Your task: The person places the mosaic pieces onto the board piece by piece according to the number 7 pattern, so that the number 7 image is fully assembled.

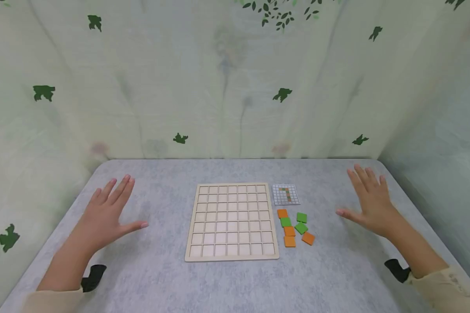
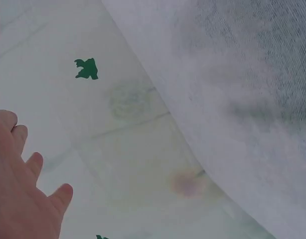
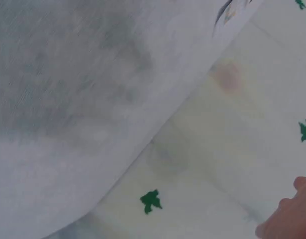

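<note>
My left hand [image 1: 109, 213] and right hand [image 1: 370, 204] hovered flat, fingers spread, holding nothing, over the grey mottled tabletop [image 1: 160, 278]. Between them lay the pale wooden grid board [image 1: 232, 221]; orange and green square tiles [image 1: 295, 229] sat nearer my right hand. Leaf-printed cloth walls [image 1: 203, 87] enclosed the table.

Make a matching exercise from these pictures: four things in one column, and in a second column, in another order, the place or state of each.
Things:
1. pale wooden grid board
2. small printed pattern card
3. orange and green square tiles
4. left hand

Places or states:
A. loose group on the table, right of the board
B. open, fingers spread, left of the board
C. middle of the grey table, all cells empty
D. beside the board's far right corner

Pairs: 1-C, 2-D, 3-A, 4-B
</note>
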Tool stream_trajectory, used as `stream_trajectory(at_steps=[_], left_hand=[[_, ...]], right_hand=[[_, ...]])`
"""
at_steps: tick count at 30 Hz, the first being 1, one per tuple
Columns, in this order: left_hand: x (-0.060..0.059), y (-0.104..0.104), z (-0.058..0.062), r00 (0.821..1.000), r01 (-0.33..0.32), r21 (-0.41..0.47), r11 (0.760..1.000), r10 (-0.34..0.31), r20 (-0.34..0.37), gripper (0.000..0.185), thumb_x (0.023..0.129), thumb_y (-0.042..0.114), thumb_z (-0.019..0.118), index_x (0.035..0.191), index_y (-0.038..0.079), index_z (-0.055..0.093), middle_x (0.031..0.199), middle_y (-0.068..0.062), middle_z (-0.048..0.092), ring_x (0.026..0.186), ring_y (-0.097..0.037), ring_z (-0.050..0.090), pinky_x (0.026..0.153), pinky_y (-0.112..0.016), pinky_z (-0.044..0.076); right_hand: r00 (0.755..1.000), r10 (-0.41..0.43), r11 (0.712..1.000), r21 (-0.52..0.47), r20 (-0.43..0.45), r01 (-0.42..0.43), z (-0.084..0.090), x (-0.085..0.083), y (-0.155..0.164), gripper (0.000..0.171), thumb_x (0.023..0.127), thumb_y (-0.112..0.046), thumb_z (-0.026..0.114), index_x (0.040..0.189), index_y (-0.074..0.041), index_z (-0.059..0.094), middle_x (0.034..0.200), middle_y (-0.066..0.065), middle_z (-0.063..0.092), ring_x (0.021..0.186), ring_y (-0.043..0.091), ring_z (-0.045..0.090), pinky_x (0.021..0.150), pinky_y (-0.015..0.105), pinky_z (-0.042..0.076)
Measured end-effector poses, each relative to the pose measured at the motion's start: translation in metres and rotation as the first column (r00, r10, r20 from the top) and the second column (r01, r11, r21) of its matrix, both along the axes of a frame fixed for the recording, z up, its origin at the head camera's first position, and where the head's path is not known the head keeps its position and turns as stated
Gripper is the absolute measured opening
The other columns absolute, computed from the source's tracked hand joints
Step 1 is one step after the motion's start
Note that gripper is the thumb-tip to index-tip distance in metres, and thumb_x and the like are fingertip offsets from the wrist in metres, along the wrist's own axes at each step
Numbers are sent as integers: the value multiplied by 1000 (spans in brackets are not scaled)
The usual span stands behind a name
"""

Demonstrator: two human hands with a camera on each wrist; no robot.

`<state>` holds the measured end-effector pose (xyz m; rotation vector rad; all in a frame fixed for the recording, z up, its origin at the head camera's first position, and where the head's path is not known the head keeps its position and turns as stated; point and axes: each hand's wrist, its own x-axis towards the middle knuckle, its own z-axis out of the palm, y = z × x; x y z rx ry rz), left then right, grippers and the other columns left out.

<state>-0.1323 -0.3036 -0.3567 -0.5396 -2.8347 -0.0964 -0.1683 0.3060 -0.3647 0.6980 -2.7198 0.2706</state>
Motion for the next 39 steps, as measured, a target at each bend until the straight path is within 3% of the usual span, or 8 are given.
stream_trajectory(at_steps=[3, 6, 14, 18, 21, 27, 31, 39], left_hand=[[-1, 8, -5, 1000, 27, 85, 996, -27, -12, 111, 70, 57, 67, 145, 10, -1, 150, -8, 1, 135, -28, -1, 106, -45, 1], [-3, 20, -14, 999, 32, 199, 980, -36, 20, 113, 68, 53, 71, 146, 12, -1, 150, -7, 2, 135, -29, 4, 106, -46, 9], [-4, 57, -40, 986, 27, 446, 895, -97, 137, 114, 67, 47, 75, 146, 17, -1, 150, -1, -1, 134, -31, 6, 97, -59, 19], [-5, 73, -52, 970, 22, 531, 847, -146, 194, 114, 66, 40, 78, 146, 22, -1, 150, 0, -1, 134, -31, 6, 97, -59, 18], [-7, 81, -58, 954, 29, 583, 812, -197, 227, 112, 67, 35, 79, 146, 18, 2, 150, -3, 1, 134, -31, 7, 99, -58, 16], [-9, 89, -70, 912, -14, 644, 765, -254, 322, 107, 68, 33, 78, 146, 12, 7, 149, -8, 8, 134, -29, 9, 103, -52, 14], [-9, 90, -81, 884, -68, 647, 760, -255, 392, 105, 67, 39, 77, 146, 11, 13, 148, -9, 13, 134, -28, 11, 104, -49, 15], [-11, 87, -92, 869, -52, 628, 776, -275, 412, 96, 68, 40, 74, 143, 6, 24, 145, -12, 24, 132, -30, 19, 103, -46, 19]], right_hand=[[996, 92, 987, -131, -2, -91, -4, 3, -9, 102, 75, -52, 65, 144, -4, 7, 146, 20, 6, 131, 41, 2, 100, 60, 2], [991, 130, 969, -215, 38, -119, -9, 11, -21, 104, 72, -44, 73, 144, -3, 9, 145, 20, 9, 130, 40, 8, 98, 62, 12], [953, 112, 943, -331, 283, -12, -30, 35, -47, 102, 73, -32, 76, 145, -10, 7, 145, 19, 13, 127, 41, 16, 89, 64, 25], [920, 109, 927, -373, 378, 44, -45, 41, -55, 95, 73, -34, 74, 143, -7, 15, 141, 18, 21, 122, 37, 28, 89, 57, 33], [899, 103, 918, -389, 426, 79, -53, 43, -58, 88, 73, -32, 75, 139, -2, 25, 135, 17, 31, 113, 32, 39, 86, 49, 40], [868, 91, 926, -361, 489, 106, -68, 41, -58, 71, 73, -31, 74, 127, 1, 42, 118, 13, 48, 96, 22, 51, 76, 36, 45], [862, 72, 922, -362, 502, 134, -79, 42, -59, 59, 73, -37, 73, 117, -4, 51, 111, 6, 51, 94, 19, 51, 78, 35, 46], [883, 34, 919, -361, 468, 156, -83, 43, -64, 30, 76, -24, 73, 100, -11, 59, 99, 0, 50, 89, 14, 49, 74, 32, 46]])
